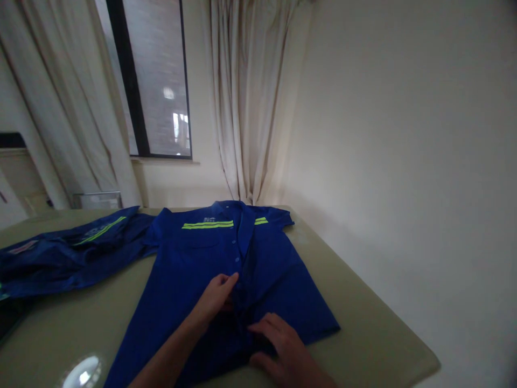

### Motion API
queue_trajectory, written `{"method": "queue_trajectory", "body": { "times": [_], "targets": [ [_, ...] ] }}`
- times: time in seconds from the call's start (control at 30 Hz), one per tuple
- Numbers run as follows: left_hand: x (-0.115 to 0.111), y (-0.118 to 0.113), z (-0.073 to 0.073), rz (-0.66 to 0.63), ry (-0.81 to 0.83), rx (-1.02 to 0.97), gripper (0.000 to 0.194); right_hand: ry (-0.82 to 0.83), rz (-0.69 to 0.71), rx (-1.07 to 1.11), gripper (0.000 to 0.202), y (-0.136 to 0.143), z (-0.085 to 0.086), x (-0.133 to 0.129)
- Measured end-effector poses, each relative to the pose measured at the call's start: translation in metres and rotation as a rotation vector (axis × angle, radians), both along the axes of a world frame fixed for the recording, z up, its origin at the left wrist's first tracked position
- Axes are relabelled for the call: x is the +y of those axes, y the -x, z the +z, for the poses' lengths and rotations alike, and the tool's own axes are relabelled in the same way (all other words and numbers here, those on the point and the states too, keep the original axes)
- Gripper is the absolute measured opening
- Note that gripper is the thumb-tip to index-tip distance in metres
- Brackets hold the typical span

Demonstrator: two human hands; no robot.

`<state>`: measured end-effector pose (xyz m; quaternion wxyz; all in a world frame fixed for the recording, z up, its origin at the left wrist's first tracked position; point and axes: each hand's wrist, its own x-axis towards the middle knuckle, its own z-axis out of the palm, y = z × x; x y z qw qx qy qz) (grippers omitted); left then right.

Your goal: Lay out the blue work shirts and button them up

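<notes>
A blue short-sleeved work shirt [194, 269] with yellow-green stripes across the chest lies spread front up, its collar at the far end. Its button front is partly open from the collar down, and several small buttons show on the left edge. My left hand [218, 295] pinches that front edge below the lowest visible button, thumb and fingertips closed on the cloth. Close to the hem, my right hand [280, 345] has its thumb and fingers apart. Its fingertips touch or nearly touch the shirt's front opening, and I see nothing held between them.
The shirt lies on a greenish-beige table [363, 323] whose right edge runs beside a plain wall [404, 161]. More dark blue striped clothing [81, 258] lies at the left. Behind are pale curtains [246, 97] and a dark-framed window [157, 81]. Light reflects off the tabletop at lower left.
</notes>
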<state>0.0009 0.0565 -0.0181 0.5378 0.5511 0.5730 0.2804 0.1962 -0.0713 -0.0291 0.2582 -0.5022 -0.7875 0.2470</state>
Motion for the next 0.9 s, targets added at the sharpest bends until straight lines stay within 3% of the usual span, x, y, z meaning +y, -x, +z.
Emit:
{"method": "queue_trajectory", "body": {
  "times": [0.07,0.17,0.23,0.3,0.4,0.47,0.57,0.63,0.8,0.9],
  "targets": [
    [0.004,-0.006,0.003,-0.032,-0.139,0.215,0.044,-0.036,-0.011,0.004,0.026,0.002,-0.003,0.000],
    [0.010,-0.013,0.004,-0.051,-0.290,0.449,0.022,-0.186,-0.031,-0.028,0.016,0.008,0.006,0.004],
    [0.014,-0.015,0.004,-0.041,-0.265,0.447,0.018,-0.343,-0.037,-0.138,0.014,0.015,0.012,0.006],
    [0.016,-0.015,0.001,-0.036,-0.239,0.427,0.026,-0.496,0.011,-0.309,0.009,0.023,0.011,0.008],
    [0.017,-0.015,-0.005,-0.035,-0.255,0.396,0.025,-0.625,0.124,-0.476,0.015,0.033,-0.008,0.011],
    [0.016,-0.014,-0.010,-0.038,-0.280,0.381,0.022,-0.629,0.143,-0.475,0.021,0.036,-0.025,0.011],
    [0.015,-0.010,-0.017,-0.043,-0.290,0.353,0.024,-0.608,0.061,-0.417,0.025,0.036,-0.039,0.011],
    [0.013,-0.005,-0.018,-0.047,-0.303,0.345,0.030,-0.584,0.031,-0.367,0.024,0.032,-0.037,0.008],
    [0.008,0.008,-0.015,-0.031,-0.369,0.386,0.026,-0.414,0.045,-0.215,0.027,0.016,-0.013,-0.001],
    [0.007,0.008,-0.013,-0.052,-0.329,0.378,0.036,-0.432,0.071,-0.249,0.032,0.007,-0.014,-0.002]
  ]
}}
